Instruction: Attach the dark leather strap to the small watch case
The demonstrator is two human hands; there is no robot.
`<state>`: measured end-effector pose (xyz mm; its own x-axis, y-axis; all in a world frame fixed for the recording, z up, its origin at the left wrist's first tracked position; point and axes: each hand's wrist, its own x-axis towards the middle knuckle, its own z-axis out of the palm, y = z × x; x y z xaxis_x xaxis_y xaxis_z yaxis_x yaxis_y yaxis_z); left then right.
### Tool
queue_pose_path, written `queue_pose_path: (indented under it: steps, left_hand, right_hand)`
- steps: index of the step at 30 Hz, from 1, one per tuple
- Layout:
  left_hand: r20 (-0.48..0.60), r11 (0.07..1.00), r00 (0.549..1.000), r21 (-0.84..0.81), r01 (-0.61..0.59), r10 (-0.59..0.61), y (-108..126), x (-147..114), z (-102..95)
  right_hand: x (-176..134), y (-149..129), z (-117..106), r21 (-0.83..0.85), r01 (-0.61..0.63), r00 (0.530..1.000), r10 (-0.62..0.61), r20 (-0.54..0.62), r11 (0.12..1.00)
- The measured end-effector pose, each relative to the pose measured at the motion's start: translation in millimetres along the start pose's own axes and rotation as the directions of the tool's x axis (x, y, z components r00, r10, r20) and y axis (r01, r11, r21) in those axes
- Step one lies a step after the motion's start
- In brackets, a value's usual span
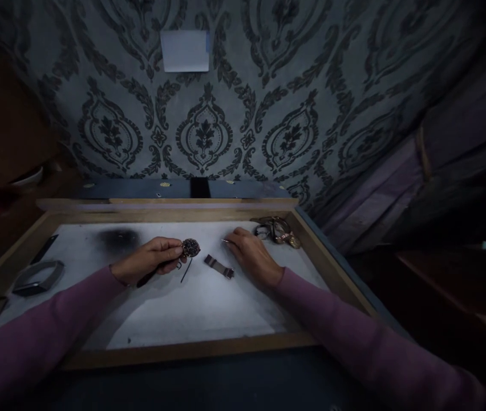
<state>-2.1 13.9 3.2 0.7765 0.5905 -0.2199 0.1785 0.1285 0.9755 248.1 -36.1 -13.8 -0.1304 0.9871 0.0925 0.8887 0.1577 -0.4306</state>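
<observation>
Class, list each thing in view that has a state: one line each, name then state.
Left hand: closed on the watch
Watch: held, face showing
Right hand: pinching a thin item
Strap: lying in the tray
Dark rod: slanted, near the watch
Pile: tangled
Curtain: tied back

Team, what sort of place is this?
Probably a dim room in a home: patterned wallpaper, a tied-back curtain and a shallow wooden tray as the work surface, a watch in the left hand above it.

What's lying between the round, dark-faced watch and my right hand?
In the head view, a short brown-and-grey strap piece lies between the watch and your right hand, slightly nearer you.
</observation>
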Motion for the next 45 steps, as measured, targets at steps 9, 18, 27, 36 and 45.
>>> queue_pose_path:
  steps: [9,18,27,36,45]
  left_hand:
    - [0.014,0.996,0.999,0.084,0.032,-0.034,5.7,-1.8,-1.7]
    - [0.013,0.993,0.999,0.109,0.047,-0.049,2.9,-1.7,1.8]
    - [-0.049,0.995,0.999,0.092,0.027,-0.023,-0.6,-0.5,-5.6]
    - [0.072,0.993,0.997,0.114,-0.020,0.011,-2.3,4.0,-4.2]
    - [0.085,0.989,0.996,0.144,-0.043,0.031,-18.3,9.8,-2.8]
  right_hand:
    - [-2.3,-2.2,6.3,-0.176,-0.004,0.999,0.011,0.042,0.984]
    - [-6.7,-2.0,0.5,-0.218,0.019,1.000,-0.017,0.011,0.976]
    - [-24.2,-3.7,-8.4,-0.164,0.043,0.999,-0.039,0.030,0.986]
    - [-34.8,-7.7,-0.4,-0.186,0.083,0.993,-0.065,0.100,0.979]
    - [-36.5,-16.2,0.0,-0.179,0.058,0.991,-0.035,0.131,0.982]
